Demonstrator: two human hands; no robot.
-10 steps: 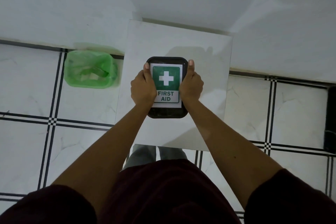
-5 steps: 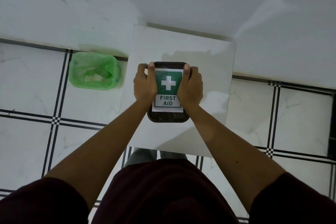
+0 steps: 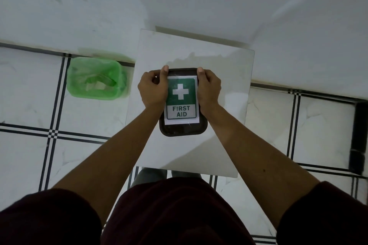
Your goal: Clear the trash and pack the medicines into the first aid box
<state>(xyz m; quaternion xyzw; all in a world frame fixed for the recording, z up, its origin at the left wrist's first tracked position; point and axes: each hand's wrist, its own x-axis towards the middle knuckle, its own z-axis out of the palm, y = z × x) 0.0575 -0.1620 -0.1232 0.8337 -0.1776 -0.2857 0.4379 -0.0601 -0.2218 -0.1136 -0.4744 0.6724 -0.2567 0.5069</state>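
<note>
Hands, left hand [image 3: 153, 90] and right hand [image 3: 209, 89], were gripping the closed first aid box [image 3: 182, 103] on the table [image 3: 219, 65], green bin [image 3: 96, 78] off at 9 o'clock.

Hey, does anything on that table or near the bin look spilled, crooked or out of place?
Nothing stands out. The first aid box sits closed and square on the white table, with the left hand and right hand gripping its sides. The green bin stands upright on the floor.
</note>
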